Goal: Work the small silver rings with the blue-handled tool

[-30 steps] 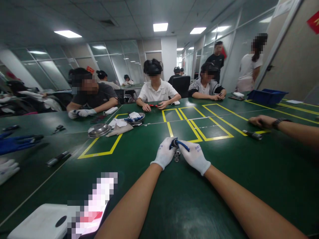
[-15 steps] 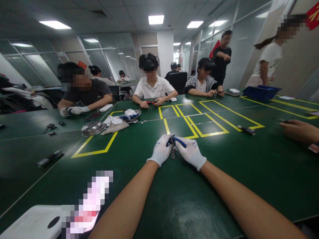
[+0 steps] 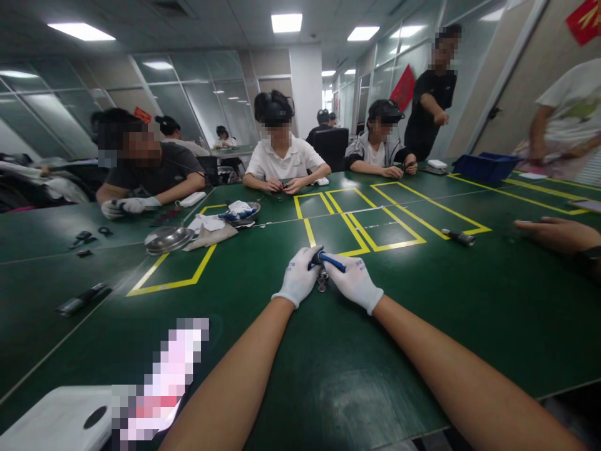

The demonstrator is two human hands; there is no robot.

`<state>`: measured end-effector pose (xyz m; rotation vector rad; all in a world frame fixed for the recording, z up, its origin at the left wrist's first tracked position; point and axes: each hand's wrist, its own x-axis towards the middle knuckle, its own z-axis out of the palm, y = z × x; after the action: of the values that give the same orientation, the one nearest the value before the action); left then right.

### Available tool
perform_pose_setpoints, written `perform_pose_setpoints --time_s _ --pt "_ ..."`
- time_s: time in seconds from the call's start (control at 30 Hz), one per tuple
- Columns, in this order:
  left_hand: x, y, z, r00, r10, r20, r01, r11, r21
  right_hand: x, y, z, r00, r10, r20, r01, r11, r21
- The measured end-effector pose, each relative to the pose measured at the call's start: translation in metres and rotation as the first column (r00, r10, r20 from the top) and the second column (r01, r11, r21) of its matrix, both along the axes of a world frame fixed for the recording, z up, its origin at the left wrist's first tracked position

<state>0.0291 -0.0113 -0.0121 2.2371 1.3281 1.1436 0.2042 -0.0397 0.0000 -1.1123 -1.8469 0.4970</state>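
Observation:
Both my hands wear white gloves and meet over the green table (image 3: 357, 351). My left hand (image 3: 297, 277) is closed around a small dark round part (image 3: 317, 257), mostly hidden by the fingers. In my right hand (image 3: 357, 282) is a blue-handled tool (image 3: 335, 262); its tip is against or right beside the dark part, and its exact kind cannot be made out. Several small round metal pieces (image 3: 322, 284) sit just below and between the two hands.
A black flashlight (image 3: 459, 237) lies to the right, another flashlight (image 3: 82, 299) to the left. Metal dishes (image 3: 169, 240) and cloths stand beyond on the left. A white case (image 3: 61, 416) and lit phone (image 3: 164, 376) lie near. A co-worker's hand (image 3: 556, 235) rests at right.
The view has shifted slightly, so the table things sit a little further left. My hands keep the same hold, with the tool tilted slightly flatter. A person at right has moved.

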Motion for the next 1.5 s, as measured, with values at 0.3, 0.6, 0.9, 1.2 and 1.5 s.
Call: perform_pose_setpoints --time_s 0.3,0.6,0.9,1.2,1.5 --pt "0.0001 -0.0008 0.0023 1.0 0.007 -0.022 -0.007 1.0 0.0 0.0 0.0002 -0.0006 1.0 -0.013 -0.019 0.013 1.0 -0.006" --pt "-0.0003 0.0008 0.0014 1.0 0.018 -0.023 -0.018 1.0 0.005 0.0013 0.0007 0.0011 0.999 -0.024 -0.032 0.024 1.0 -0.013" --pt "-0.0013 0.002 0.001 1.0 0.012 -0.022 -0.012 1.0 0.011 0.001 0.0006 0.0014 1.0 -0.009 -0.025 0.009 0.999 -0.034" --pt "-0.0008 0.0008 0.0022 0.999 0.012 -0.039 -0.011 1.0 0.016 0.0007 0.0018 -0.0016 0.999 0.031 -0.044 -0.032 0.999 -0.033" --pt "-0.0007 0.0017 0.0013 0.999 0.01 -0.032 -0.01 1.0 0.022 0.0005 0.0022 -0.0028 0.998 0.057 -0.033 -0.057 0.998 -0.001"
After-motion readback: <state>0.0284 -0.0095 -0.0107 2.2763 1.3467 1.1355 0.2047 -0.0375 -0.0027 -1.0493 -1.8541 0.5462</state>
